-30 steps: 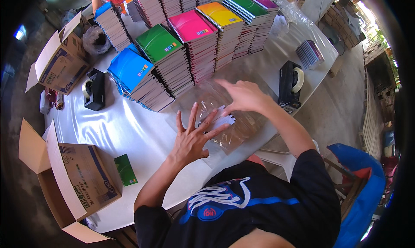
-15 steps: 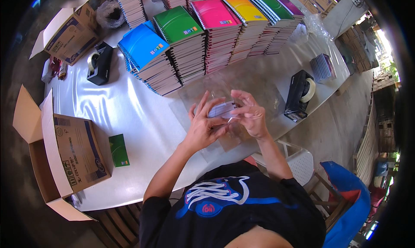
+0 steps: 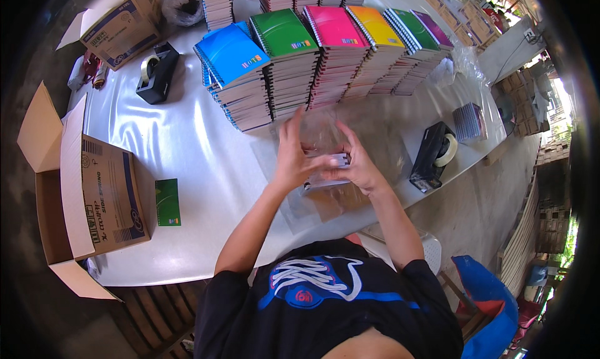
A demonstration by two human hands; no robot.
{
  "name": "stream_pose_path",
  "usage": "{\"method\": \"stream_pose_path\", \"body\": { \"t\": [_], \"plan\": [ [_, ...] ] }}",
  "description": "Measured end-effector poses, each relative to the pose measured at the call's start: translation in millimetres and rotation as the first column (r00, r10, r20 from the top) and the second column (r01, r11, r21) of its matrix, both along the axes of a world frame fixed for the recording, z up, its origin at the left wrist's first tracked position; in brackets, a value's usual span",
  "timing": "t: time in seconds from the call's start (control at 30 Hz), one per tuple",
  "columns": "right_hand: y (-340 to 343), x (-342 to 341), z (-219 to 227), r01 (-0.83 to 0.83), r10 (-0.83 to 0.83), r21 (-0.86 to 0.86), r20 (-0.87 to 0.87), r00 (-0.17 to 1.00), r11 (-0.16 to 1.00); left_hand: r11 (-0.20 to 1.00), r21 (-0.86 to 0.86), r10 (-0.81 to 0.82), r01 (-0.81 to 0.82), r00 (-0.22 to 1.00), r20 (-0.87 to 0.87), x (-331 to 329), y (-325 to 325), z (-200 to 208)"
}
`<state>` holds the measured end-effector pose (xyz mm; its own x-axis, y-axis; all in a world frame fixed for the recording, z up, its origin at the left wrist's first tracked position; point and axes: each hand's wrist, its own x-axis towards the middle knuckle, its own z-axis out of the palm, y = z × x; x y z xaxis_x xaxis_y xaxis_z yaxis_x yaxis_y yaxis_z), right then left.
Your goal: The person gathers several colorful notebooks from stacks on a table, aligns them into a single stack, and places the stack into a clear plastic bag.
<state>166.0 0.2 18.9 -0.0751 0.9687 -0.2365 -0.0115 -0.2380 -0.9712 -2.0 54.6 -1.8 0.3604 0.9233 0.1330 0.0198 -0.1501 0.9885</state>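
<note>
Over the clear plastic sheets at the table's near middle, I have both hands around a small white-edged item, partly hidden by my fingers. Its kind cannot be made out. My left hand has its fingers stretched upward and its thumb across the item. My right hand closes on it from the other side, one finger pointing up. Beyond the hands stand tall stacks of spiral notebooks, topped by a blue notebook, a green notebook, a pink notebook and a yellow notebook.
Tape dispensers stand at right and far left. A small notebook bundle sits near the right edge. An open carton stands at left beside a flat green notebook; another carton is behind. A white chair is close at right.
The white item has tilted, so its lined face no longer shows and mainly white edges are visible. My left fingers now stretch upward. The whole view has shifted slightly.
</note>
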Motion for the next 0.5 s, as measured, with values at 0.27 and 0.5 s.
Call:
{"method": "stream_pose_path", "body": {
  "t": [0.27, 0.5],
  "plan": [
    [14, 45, -6, -0.183, 0.129, -0.169, -0.287, 0.949, 0.968, 0.965, -0.244, -0.115, 0.096, 0.991, -0.067, -18, -20, -6],
    [54, 21, 0, -0.201, 0.184, -0.063, -0.215, 0.959, 0.977, 0.954, -0.246, -0.19, 0.17, 0.98, -0.058, -21, -13, -10]
  ]
}}
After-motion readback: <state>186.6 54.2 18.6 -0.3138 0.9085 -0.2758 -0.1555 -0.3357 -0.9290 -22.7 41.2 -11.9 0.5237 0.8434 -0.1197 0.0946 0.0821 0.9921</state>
